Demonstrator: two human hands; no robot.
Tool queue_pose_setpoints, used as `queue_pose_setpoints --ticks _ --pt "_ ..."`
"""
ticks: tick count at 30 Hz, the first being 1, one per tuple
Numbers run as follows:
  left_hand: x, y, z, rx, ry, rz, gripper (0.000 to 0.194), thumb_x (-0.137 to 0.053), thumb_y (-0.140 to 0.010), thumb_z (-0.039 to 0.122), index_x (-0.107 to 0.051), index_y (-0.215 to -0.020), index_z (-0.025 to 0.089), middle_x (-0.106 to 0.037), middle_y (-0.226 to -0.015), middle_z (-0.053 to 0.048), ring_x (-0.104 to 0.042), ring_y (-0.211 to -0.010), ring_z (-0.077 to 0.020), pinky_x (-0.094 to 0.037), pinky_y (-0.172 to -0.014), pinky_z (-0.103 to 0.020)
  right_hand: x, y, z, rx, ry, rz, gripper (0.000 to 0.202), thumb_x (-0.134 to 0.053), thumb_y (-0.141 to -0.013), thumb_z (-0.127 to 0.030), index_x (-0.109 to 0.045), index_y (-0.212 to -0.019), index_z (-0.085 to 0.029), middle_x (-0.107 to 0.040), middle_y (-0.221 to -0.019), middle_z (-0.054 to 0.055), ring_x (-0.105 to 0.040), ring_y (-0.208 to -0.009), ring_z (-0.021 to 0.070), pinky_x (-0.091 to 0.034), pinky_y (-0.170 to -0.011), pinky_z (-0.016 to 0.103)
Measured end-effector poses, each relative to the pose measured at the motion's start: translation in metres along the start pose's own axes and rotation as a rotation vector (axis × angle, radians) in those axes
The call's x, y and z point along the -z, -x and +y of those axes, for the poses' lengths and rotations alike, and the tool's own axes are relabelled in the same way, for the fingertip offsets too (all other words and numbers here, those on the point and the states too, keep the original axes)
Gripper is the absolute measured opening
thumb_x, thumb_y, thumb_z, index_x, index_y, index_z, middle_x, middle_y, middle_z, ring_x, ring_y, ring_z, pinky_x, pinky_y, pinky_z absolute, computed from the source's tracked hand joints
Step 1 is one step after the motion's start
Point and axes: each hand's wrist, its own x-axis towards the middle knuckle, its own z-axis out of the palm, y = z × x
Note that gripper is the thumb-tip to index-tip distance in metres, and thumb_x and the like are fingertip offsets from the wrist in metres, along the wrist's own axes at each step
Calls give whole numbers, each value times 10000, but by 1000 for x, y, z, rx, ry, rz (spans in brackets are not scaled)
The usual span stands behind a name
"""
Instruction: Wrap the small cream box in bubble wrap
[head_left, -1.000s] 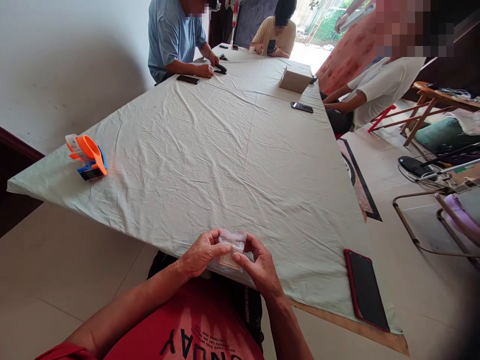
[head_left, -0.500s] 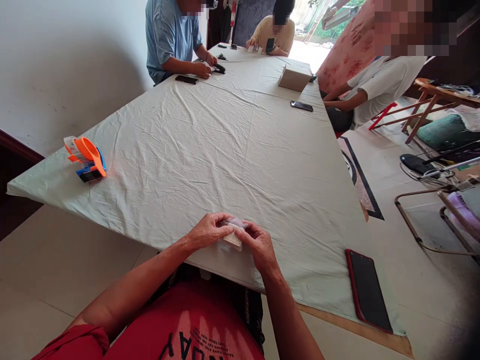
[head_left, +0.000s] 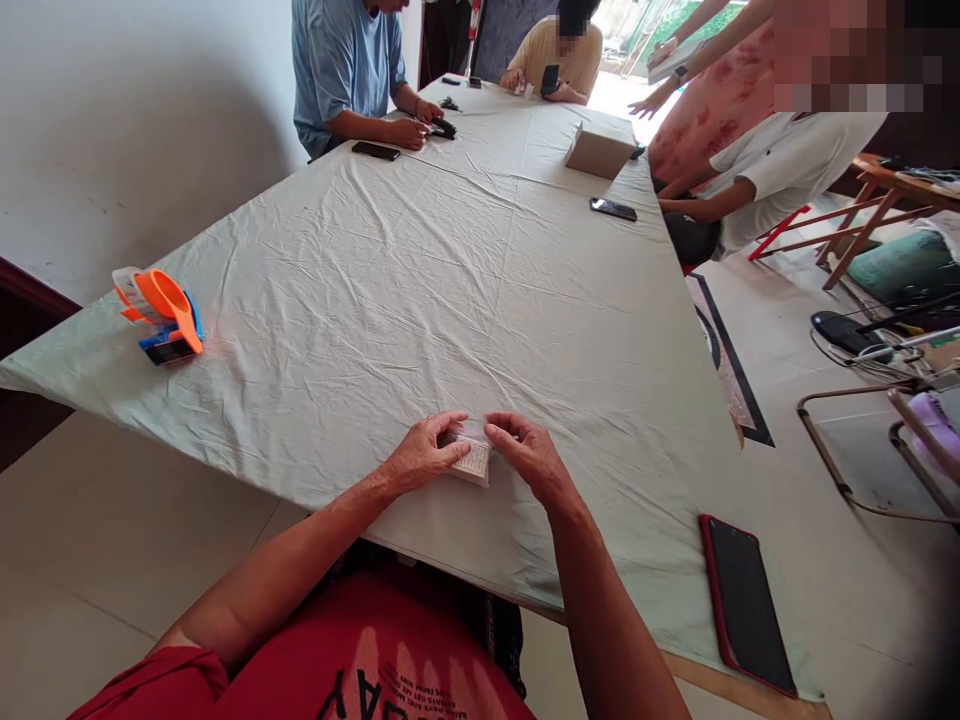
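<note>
— Both hands have slid forward since a second ago, off the near edge and further onto the cloth, and the small clear packet (head_left: pixel 472 458) has gone with them.

— Where does it sit now?

— Low over the pale tablecloth (head_left: pixel 450 280), near the front edge, between the two hands; I cannot tell whether its lower edge touches the cloth. It is a see-through pouch with a printed paper card inside (print too small to read).

— And the grip?

— The left hand (head_left: pixel 424 455) pinches the packet's left side, thumb and forefinger closed on it, the other fingers curled in. The right hand (head_left: pixel 529 455) takes the right top corner with bent fingertips (head_left: pixel 499 430); those fingers are closed on the plastic too, nothing slack. Both forearms come up from the bottom of the view, above a red shirt (head_left: pixel 360 670).

— What lies around?

— A phone with a red case (head_left: pixel 750 600) lies flat at the near right corner, well apart from the hands. Off to the far left edge sits an orange tape dispenser (head_left: pixel 161 315) with blue parts. Further up the table there is a cardboard box (head_left: pixel 600 150), a dark phone (head_left: pixel 613 208) just this side of it, and another black phone (head_left: pixel 376 150) near a person in a blue shirt (head_left: pixel 337 60), whose hands rest on the table. More people sit at the far end and along the right side.
</note>
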Motion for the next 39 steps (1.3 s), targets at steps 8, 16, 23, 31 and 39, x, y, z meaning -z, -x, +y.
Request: queue_pose_setpoints --ticks 8,16,23,31,39 --pt "-2 -3 1 -10 -13 -4 547 -641 -792 229 -594 -1330 143 -700 -1110 -87 -645 -973 -189 -519 -859 -285 1 -23 -16 84 0 -157 262 -646 -761 -434 -705 -765 -179 -662 -706 6 -553 -649 148 -409 -620 278" --pt "-5 -8 1 -34 -46 30 413 -652 -798 271 -665 -1189 139 -697 -954 -50 -622 -853 -165 -500 -772 -256 -10 0 -28 302 347 13 166 -610 -835 -262 -757 -764 -237 -760 -789 29 -660 -738 196 -448 -716 319" --pt "-2 -2 3 -45 -5 1 298 -634 -803 262 -701 -1060 127 -694 -902 -43 -597 -780 -145 -467 -701 -239 -29 30 -7 498 517 273 201 -567 -941 -280 -750 -865 -241 -772 -892 58 -674 -844 224 -464 -789 351" --pt "0 7 5 -45 32 -4 301 -589 -798 236 -698 -1049 111 -701 -897 -52 -599 -774 -139 -467 -690 -230 -26 28 -13 553 723 221 185 -582 -947 -235 -746 -860 -236 -756 -893 44 -654 -837 205 -385 -771 331" --pt "0 4 8 -39 9 13 233 -609 -786 208 -712 -978 127 -702 -820 -24 -610 -752 -136 -478 -664 -216 -18 26 -30 555 957 87 203 -551 -952 -221 -720 -839 -221 -753 -857 57 -635 -790 195 -366 -800 339"
